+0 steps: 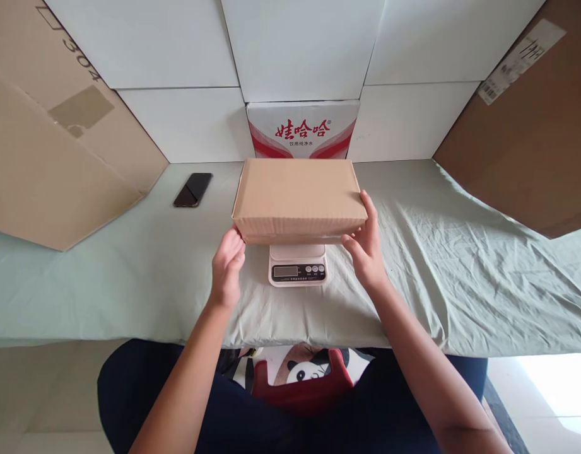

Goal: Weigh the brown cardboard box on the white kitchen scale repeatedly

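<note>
the box (297, 198) sits on the scale (298, 265) at mid surface (129, 277), long axis left to right, with the left hand (228, 268) open at its left end and the right hand (366, 246) gripping its right end.

The tabletop (436, 265) is being covered by a wrinkled pale green cloth (129, 284) that is hanging over its near edge. A small white kitchen scale (298, 265) is being carried near the middle, and a dark phone (192, 189) is lying flat on the cloth — well to the left, towards the wall.
</note>
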Available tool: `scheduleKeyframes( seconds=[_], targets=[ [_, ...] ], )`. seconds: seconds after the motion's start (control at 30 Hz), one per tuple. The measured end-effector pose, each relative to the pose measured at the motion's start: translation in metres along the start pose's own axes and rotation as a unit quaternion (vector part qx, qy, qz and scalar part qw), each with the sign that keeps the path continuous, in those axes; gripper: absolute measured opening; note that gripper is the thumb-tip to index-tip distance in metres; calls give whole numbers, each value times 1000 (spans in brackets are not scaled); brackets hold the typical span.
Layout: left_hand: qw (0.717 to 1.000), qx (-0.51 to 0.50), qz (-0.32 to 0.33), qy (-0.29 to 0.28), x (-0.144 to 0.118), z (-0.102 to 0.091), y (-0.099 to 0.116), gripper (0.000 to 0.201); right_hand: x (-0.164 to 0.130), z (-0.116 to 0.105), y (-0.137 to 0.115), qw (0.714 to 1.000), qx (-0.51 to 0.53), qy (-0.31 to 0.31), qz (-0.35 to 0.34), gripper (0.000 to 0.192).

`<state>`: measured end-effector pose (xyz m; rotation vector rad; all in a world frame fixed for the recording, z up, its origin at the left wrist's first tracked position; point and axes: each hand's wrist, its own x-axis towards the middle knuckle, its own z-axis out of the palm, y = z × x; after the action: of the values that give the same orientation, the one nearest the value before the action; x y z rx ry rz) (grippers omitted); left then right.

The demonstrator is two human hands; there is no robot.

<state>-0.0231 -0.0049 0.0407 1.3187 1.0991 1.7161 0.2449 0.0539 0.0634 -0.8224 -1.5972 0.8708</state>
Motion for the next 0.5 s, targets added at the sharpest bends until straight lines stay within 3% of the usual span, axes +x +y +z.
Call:
scheduleKeyframes(
  seconds=[0.13,0.27,0.4,0.5],
  targets=[
    [999,-3,9,-47,55,4,10,53,41,4,-7,999,-20,-15,-46,80],
    [998,-13,2,-63,98,11,-24,50,84,13,27,997,-21,33,-69,80],
    [998,9,-9,-57,105,14,-60,53,95,19,70,997,-1,66,-43,83],
    [999,9,-2,-47,101,12,-71,58,90,22,83,997,3,61,-39,86]
  ],
)
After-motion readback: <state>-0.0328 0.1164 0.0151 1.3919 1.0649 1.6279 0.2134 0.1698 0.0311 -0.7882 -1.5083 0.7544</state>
